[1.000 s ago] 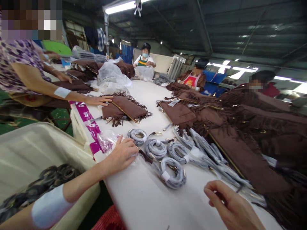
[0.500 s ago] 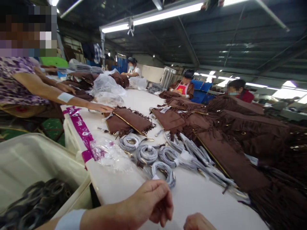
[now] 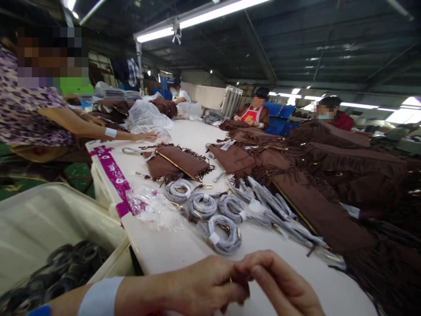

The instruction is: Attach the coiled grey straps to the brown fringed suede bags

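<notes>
At the near edge of the white table, my left hand [image 3: 208,283] and my right hand [image 3: 284,283] meet at the fingertips. The left fingers are curled inward and closed. Thumb and forefinger of the right come together beside them. Whatever is between the fingers, if anything, is hidden. Just beyond lies a coiled strap [image 3: 223,235] in pale wrapping with a white band; neither hand touches it. More wrapped strap coils [image 3: 203,206] lie behind it. A brown fringed bag [image 3: 180,162] with a gold-coloured zip rests farther back.
Brown fringed bags [image 3: 329,210] are piled along the right. Crumpled clear plastic [image 3: 153,208] lies near purple tape [image 3: 112,171] on the left edge. A cream bin [image 3: 59,206] with dark coils stands at left. A co-worker's hand [image 3: 148,136] rests at the far left; other people sit beyond.
My right hand has come up and left to meet my left hand's fingertips. The co-worker's hand has drawn back from the brown bag, where a grey strap loop now shows.
</notes>
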`<state>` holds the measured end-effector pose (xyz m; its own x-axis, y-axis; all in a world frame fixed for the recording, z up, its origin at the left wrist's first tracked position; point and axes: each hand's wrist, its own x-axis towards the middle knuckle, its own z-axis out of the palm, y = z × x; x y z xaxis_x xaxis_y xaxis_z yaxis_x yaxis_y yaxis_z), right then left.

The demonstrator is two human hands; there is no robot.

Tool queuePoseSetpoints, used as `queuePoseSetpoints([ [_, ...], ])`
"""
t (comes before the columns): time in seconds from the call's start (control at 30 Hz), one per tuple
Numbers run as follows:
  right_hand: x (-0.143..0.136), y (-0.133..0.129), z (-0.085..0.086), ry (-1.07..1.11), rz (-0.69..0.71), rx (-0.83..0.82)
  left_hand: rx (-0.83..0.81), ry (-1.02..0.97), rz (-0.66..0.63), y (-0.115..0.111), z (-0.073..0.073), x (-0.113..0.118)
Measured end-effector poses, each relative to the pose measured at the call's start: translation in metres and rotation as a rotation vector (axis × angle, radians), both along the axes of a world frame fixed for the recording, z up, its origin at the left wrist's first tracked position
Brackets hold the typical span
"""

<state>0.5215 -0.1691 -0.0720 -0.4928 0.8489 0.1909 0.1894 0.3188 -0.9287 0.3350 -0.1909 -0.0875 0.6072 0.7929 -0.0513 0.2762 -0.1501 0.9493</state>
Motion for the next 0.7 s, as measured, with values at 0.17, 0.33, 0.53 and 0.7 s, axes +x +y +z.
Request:
queuePoseSetpoints([
  [0.17, 0.017, 0.006, 0.008, 0.290, -0.224, -0.374, 0.817, 0.584, 0.094, 0.035, 0.001, -0.035],
  [0.33, 0.031, 0.010, 0.015, 0.194, -0.266, -0.380, 0.868, 0.661, 0.008, 0.064, 0.000, -0.037],
  [0.53, 0.062, 0.026, 0.016, 0.105, -0.310, -0.314, 0.144, -0.157, 0.348, 0.078, 0.036, -0.019],
  [0.7, 0.056, 0.027, 0.014, -0.037, -0.210, -0.184, -0.320, -0.715, 0.514, 0.088, 0.042, 0.003],
])
